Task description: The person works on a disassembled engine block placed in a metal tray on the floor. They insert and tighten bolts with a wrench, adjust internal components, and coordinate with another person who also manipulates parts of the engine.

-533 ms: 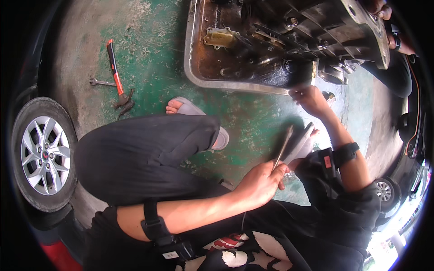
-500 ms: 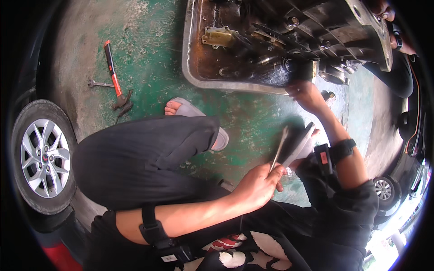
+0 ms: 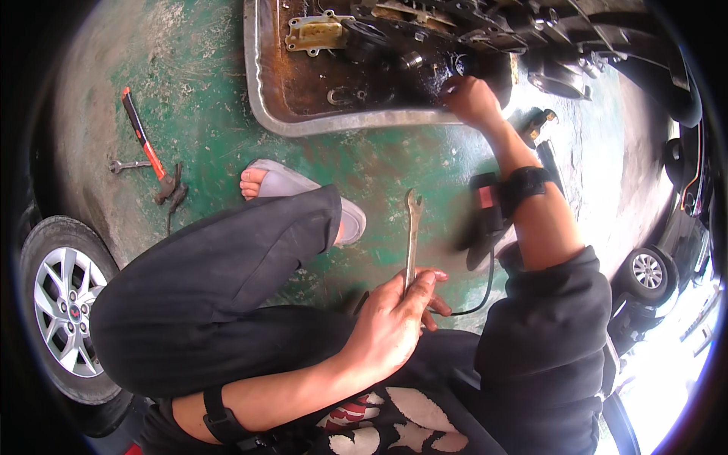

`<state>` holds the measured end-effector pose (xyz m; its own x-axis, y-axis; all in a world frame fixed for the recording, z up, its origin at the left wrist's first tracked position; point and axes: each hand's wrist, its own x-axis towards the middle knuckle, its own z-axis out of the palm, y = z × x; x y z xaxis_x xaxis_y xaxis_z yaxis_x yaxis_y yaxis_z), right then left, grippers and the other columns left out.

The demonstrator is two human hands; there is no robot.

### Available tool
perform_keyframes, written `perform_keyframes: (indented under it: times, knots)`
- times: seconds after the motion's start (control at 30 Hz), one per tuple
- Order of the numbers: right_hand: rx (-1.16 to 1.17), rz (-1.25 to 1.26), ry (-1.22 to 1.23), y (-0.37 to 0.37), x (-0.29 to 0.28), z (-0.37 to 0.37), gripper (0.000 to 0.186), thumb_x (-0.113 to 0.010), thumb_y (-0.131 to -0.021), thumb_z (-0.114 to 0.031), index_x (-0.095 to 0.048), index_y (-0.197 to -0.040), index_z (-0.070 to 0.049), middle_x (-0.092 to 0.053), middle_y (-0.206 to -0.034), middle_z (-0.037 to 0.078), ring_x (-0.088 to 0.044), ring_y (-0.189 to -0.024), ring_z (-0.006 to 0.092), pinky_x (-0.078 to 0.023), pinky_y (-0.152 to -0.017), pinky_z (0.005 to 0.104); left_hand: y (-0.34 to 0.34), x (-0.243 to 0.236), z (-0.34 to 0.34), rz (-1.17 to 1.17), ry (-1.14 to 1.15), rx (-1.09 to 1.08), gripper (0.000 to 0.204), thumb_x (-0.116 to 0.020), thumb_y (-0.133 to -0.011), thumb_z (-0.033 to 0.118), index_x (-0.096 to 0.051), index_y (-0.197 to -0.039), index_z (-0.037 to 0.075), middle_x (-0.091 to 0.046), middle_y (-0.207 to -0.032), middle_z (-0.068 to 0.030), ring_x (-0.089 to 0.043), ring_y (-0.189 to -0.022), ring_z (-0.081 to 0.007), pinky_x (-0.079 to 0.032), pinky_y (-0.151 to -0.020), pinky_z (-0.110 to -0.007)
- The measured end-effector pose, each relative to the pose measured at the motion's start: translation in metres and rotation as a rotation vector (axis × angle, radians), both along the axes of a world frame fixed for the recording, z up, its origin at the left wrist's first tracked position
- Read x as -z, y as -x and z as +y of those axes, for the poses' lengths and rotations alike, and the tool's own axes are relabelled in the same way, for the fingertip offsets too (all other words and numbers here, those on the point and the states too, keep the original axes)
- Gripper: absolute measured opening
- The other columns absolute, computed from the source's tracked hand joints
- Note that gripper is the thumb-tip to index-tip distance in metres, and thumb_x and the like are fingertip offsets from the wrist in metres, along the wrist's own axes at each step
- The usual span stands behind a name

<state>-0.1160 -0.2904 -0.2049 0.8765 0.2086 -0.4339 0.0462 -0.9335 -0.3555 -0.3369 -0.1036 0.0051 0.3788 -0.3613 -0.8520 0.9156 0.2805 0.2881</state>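
- Nearest the camera, the left hand (image 3: 394, 322) is curled around the lower end of an open-ended spanner (image 3: 412, 235), thumb and fingers pinching its shank; the tool stands almost upright above the fist, its forked jaw at the top, over the green floor (image 3: 394, 171).
- A dark strap sits on the left forearm (image 3: 220, 415), low in the view, above black clothing with white and red print.
- The person squats: a knee in black trousers (image 3: 220, 265) fills the middle left, and a bare foot in a pale slipper (image 3: 303, 193) rests on the floor just beyond it.
- To the right, the right forearm runs upward, wearing a black wrist strap (image 3: 523, 188); a thin black cable (image 3: 485, 292) loops below it.
- Farther out, the right hand (image 3: 470, 98) is pressed against the dark, greasy machinery (image 3: 425, 45) at the rim of a shallow metal tray (image 3: 341, 125). Its fingers look closed on some small part there, but the spot is too dark to tell what, or whether they truly grip.
- A tan metal bracket (image 3: 315, 32) lies inside the tray, near its far left corner.
- Well apart on the left, a red-handled hammer (image 3: 148, 148) lies on the floor with a small spanner (image 3: 129, 164) touching or just beside its handle.
- At the edges, a car wheel (image 3: 64, 303) stands lower left and another wheel (image 3: 647, 271) at the right.
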Motion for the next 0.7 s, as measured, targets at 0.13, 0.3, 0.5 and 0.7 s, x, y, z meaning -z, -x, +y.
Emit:
perform_keyframes:
  times: [0.13,0.3,0.5,0.7]
  knots:
    - [0.082,-0.078,-0.035,-0.001,-0.008,-0.015,0.027,-0.056,-0.079,-0.028,-0.07,-0.098,-0.014,-0.067,-0.09,0.017,-0.065,-0.085,0.035,-0.052,-0.078,0.0421,-0.002,-0.004,-0.001,0.006,0.028,-0.04,0.035,-0.042,-0.101,0.032,-0.054,-0.115,0.003,-0.064,-0.084,-0.0116,-0.057,-0.065,-0.0111,-0.044,-0.057,-0.021]
    - [0.05,-0.226,-0.081,0.011,-0.023,-0.036,0.026,-0.053,-0.08,-0.023,-0.067,-0.097,-0.009,-0.067,-0.089,0.019,-0.064,-0.084,0.0374,-0.052,-0.078,0.044,-0.008,-0.009,-0.009,-0.036,-0.03,-0.013,0.036,-0.039,-0.101,0.033,-0.054,-0.115,0.004,-0.065,-0.084,-0.0117,-0.058,-0.064,-0.0109,-0.045,-0.057,-0.022]
    - [-0.051,-0.163,-0.048,0.022,-0.047,-0.061,0.031,-0.053,-0.08,-0.024,-0.066,-0.105,-0.01,-0.066,-0.101,0.018,-0.063,-0.092,0.0359,-0.05,-0.084,0.043,0.0,-0.024,-0.017,-0.111,-0.004,0.004,0.036,-0.039,-0.101,0.034,-0.054,-0.116,0.004,-0.065,-0.084,-0.0126,-0.059,-0.065,-0.0117,-0.046,-0.058,-0.021]
    - [-0.129,-0.044,-0.039,0.01,-0.027,-0.052,0.041,-0.054,-0.079,-0.026,-0.062,-0.115,-0.008,-0.064,-0.108,0.018,-0.06,-0.101,0.0352,-0.046,-0.09,0.0441,0.004,-0.049,-0.015,-0.091,-0.017,-0.057,0.035,-0.037,-0.102,0.032,-0.054,-0.116,0.004,-0.065,-0.083,-0.0123,-0.06,-0.066,-0.0115,-0.046,-0.058,-0.022]
